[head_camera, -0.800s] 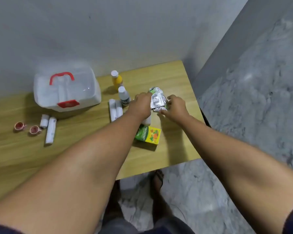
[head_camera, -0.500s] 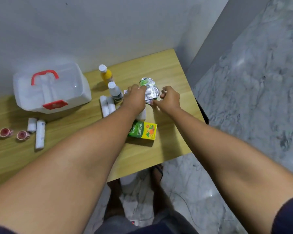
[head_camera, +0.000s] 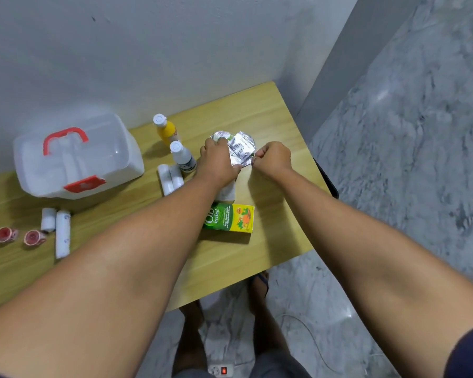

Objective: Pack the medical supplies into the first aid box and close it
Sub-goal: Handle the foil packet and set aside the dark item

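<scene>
At the far left, two red tape rolls (head_camera: 6, 235) and two bandage rolls (head_camera: 62, 236) lie on the tabletop (head_camera: 126, 230). They are just nearer us than the first aid box (head_camera: 78, 159), which stands by the wall (head_camera: 175, 50) with its lid down and its red latch facing us. Nothing looks packed yet.

Right of the box stand a yellow bottle (head_camera: 166, 130) and a white bottle (head_camera: 183, 158), both upright, with another pair of rolls (head_camera: 168, 178) lying beside them. Next comes our left grip (head_camera: 219, 162), fingers curled over the foil pill strips (head_camera: 242, 147). Our right grip (head_camera: 273, 158) pinches the strips' near right corner. The strips sit toward the far right of the tabletop, and a green and yellow carton (head_camera: 230, 217) lies nearer us.

We judge this to be the gathering step, bundling the strips together. Next the box must be unlatched and opened, which calls for a free grip. The way left runs past the upright bottles, which could tip, so lifting over them looks safer. Near our right grip the tabletop ends above the marble floor (head_camera: 393, 186), so loose strips should not slide that way.
</scene>
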